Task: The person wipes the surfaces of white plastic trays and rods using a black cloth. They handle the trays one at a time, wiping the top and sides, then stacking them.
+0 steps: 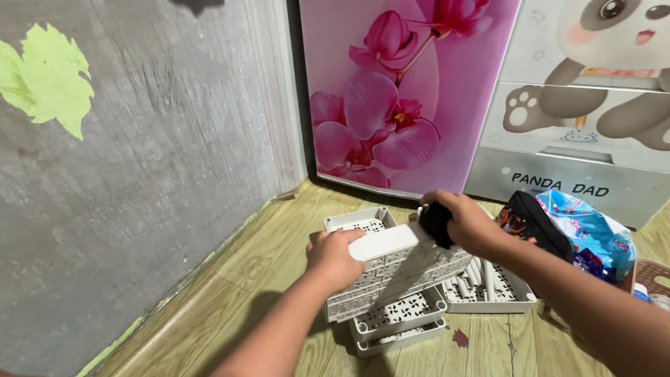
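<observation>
- Head view: left hand is gripping the near end of a white perforated plastic shelf panel, fingers curled shut over its solid rim; right hand is pinching a black cloth against the panel's far upper edge.
- Panel is being held tilted, just above a stack of white perforated plastic trays on the wood-pattern floor, w/ another white tray holding white tubes touching the stack on the right.
- Doing it well, imo: keep the left grip firm on the rim so the panel isn't flexing, press the cloth flat, stroke along the length, work into the cut-outs where dirt would be sitting.
- Panel look: long, flat, off-white, rows of small brick-like openings, plain solid band along the top edge; can't tell if it's dusty.
- Nearby: pink orchid-print cabinet door, panda-print plastic drawer unit, blue patterned bag just beside the right forearm.
</observation>
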